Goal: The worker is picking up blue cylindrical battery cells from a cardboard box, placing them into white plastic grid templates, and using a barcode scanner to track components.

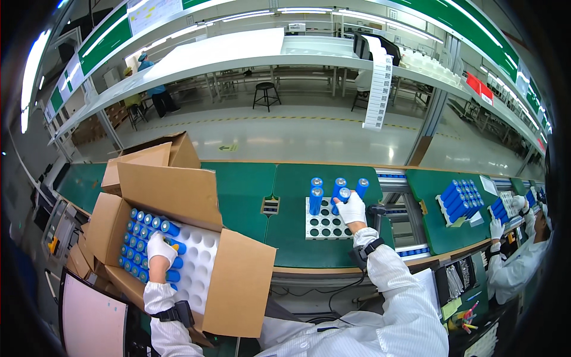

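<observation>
A gloved hand, my left hand [162,251], reaches into an open cardboard box [238,285] on the left. Its fingers close on a blue cylindrical battery cell [180,248], which they partly cover. Rows of similar upright cells fill the left side of the box, beside a white foam tray [191,279] with bare round pockets. My right hand [351,212], also gloved, grips the upper part of another blue battery cell [344,194] over a white holder [315,233] with round holes. Several upright cells [316,202] stand in the holder's far rows; its near holes show bare.
The green work surface [238,250] carries the box and holder. Right of it, a roller conveyor gap [407,223] leads to another board with grouped cells [461,199]. A co-worker [514,262] handles cells at far right. A printed label strip [378,89] hangs from the shelf.
</observation>
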Tool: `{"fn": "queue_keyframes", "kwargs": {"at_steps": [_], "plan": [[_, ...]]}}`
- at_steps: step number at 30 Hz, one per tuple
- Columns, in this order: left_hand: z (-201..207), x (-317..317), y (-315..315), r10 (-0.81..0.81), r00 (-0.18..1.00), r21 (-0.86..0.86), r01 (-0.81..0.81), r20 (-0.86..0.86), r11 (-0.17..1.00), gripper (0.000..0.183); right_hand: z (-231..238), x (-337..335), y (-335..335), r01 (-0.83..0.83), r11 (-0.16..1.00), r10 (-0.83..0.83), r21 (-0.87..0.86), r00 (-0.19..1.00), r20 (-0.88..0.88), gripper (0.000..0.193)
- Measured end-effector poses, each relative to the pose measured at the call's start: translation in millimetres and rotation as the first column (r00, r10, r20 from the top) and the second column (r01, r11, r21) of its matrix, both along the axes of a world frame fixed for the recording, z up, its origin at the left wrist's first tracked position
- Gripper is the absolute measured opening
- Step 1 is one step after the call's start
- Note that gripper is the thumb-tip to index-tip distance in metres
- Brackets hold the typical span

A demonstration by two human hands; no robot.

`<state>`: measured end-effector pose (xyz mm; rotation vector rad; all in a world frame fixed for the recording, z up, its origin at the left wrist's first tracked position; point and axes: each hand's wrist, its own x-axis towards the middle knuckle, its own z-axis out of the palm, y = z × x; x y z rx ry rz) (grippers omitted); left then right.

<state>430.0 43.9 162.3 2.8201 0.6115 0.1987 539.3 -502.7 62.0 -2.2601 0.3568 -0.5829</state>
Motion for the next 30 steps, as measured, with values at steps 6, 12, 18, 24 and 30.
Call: {"fn": "queue_keyframes", "kwargs": {"at_steps": [6,12,18,24,30], "plan": [[-3.2,-5.9,12.1,0.139,0.960,-0.231,-0.082,0.242,0.969,0.040,10.3,5.6,1.7,-0.013,0.993,0.001,-0.114,0.995,-0.104,0.050],[-4.5,-5.0,39.2,0.237,0.861,-0.462,-0.003,0.449,0.887,0.037,21.1,-2.0,9.4,-0.006,0.991,-0.017,-0.137,0.986,-0.166,0.051],[12.1,-12.9,27.3,0.362,0.857,-0.930,0.355,0.366,0.098,0.047,13.6,0.7,5.2,0.018,0.990,-0.037,-0.143,0.990,-0.134,0.052],[9.2,-15.3,6.9,0.132,0.906,-0.893,0.420,0.402,-0.163,0.053,2.4,8.3,12.6,0.040,0.990,-0.051,-0.138,0.996,-0.075,0.054],[-0.4,-5.4,-34.7,-0.201,0.835,-0.848,0.529,0.513,0.035,0.043,63.2,-37.0,59.5,-0.138,0.974,0.194,-0.178,0.916,0.352,0.072]]}}
